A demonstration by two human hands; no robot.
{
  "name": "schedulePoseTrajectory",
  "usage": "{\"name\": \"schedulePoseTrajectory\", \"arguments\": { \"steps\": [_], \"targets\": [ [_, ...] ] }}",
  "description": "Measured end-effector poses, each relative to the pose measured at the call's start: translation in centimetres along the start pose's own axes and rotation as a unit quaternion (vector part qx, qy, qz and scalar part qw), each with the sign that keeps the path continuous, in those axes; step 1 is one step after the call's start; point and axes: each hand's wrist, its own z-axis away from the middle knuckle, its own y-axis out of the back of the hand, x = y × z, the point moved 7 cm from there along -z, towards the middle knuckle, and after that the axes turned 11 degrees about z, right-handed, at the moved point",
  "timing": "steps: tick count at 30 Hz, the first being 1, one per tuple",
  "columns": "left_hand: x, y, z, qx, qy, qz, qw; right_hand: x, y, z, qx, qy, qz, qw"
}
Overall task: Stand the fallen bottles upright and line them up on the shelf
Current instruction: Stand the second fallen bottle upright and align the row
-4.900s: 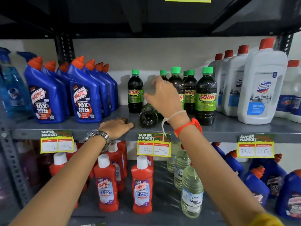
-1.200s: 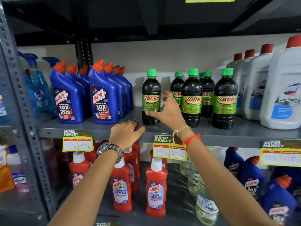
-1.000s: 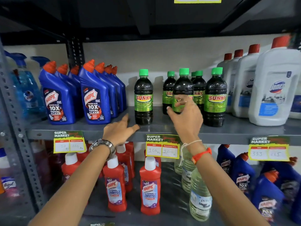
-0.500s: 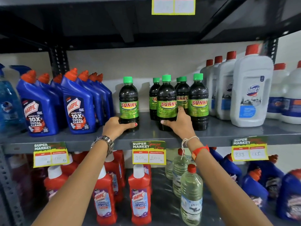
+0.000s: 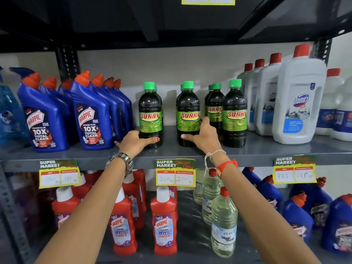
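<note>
Several dark Sunny bottles with green caps stand upright on the grey shelf point(image 5: 266, 149). My left hand point(image 5: 136, 142) wraps the base of the left Sunny bottle point(image 5: 150, 111). My right hand point(image 5: 202, 137) grips the base of the middle Sunny bottle point(image 5: 188, 109), thumb across its front. To the right stands another front Sunny bottle point(image 5: 235, 111), with more bottles behind it. No bottle lies on its side.
Blue Harpic bottles point(image 5: 91, 115) crowd the shelf to the left and white Domex bottles point(image 5: 299, 100) to the right. Price tags point(image 5: 175, 173) hang on the shelf edge. Red Harpic bottles point(image 5: 164, 223) and clear bottles point(image 5: 223, 223) fill the lower shelf.
A Sunny bottle that lay on its side 4.9 s ago now stands upright. Both hands have closed on the bases of two front bottles, the left one since half a second ago.
</note>
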Motion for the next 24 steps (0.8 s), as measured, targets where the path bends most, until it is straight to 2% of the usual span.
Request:
{"name": "schedulePoseTrajectory", "arguments": {
  "steps": [9, 13, 16, 19, 22, 24],
  "targets": [
    [0.5, 0.1, 0.7, 0.021, -0.011, -0.072, 0.997, 0.1, 0.0, 0.3, 0.009, 0.001, -0.018, 1.0],
    [0.6, 0.3, 1.2, 0.012, -0.012, -0.117, 0.993, 0.2, 2.1, 1.4, 0.094, 0.02, -0.049, 0.994],
    [0.6, 0.2, 2.2, 0.004, -0.036, -0.144, 0.989, 0.7, 4.9, 3.0, 0.2, 0.037, 0.009, 0.979],
    [0.7, 0.7, 3.9, 0.064, -0.114, -0.255, 0.958, 2.1, 7.5, 3.6, 0.284, -0.003, 0.113, 0.952],
    [0.5, 1.4, 5.5, 0.128, -0.161, -0.326, 0.923, 4.1, 8.5, 3.0, 0.276, -0.065, 0.149, 0.947],
    [0.2, 1.1, 5.9, 0.122, -0.161, -0.383, 0.901, 5.5, 8.7, 2.6, 0.247, -0.094, 0.15, 0.953]
  ]
}}
